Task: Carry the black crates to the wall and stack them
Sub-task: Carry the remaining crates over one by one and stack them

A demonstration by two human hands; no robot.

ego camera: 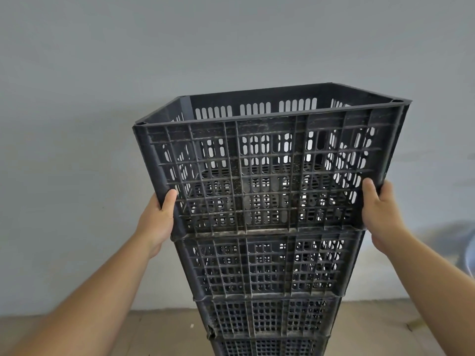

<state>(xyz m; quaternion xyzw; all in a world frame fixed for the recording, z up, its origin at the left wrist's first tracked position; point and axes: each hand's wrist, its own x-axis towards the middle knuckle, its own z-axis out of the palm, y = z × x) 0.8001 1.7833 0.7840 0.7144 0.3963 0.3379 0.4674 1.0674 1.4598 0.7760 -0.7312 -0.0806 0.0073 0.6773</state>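
Note:
A black slotted crate (270, 163) tops a stack of black crates (267, 291) standing in front of the grey wall (102, 73). It sits on the crate below, empty inside. My left hand (156, 222) grips its lower left corner, thumb on the front face. At the lower right corner my right hand (380, 214) holds the crate the same way. Three crates show beneath the top one; the lowest runs out of the bottom of the frame.
The tan floor (154, 332) meets the wall just behind the stack. A pale rounded object (465, 250) lies on the floor at the right edge, partly cut off.

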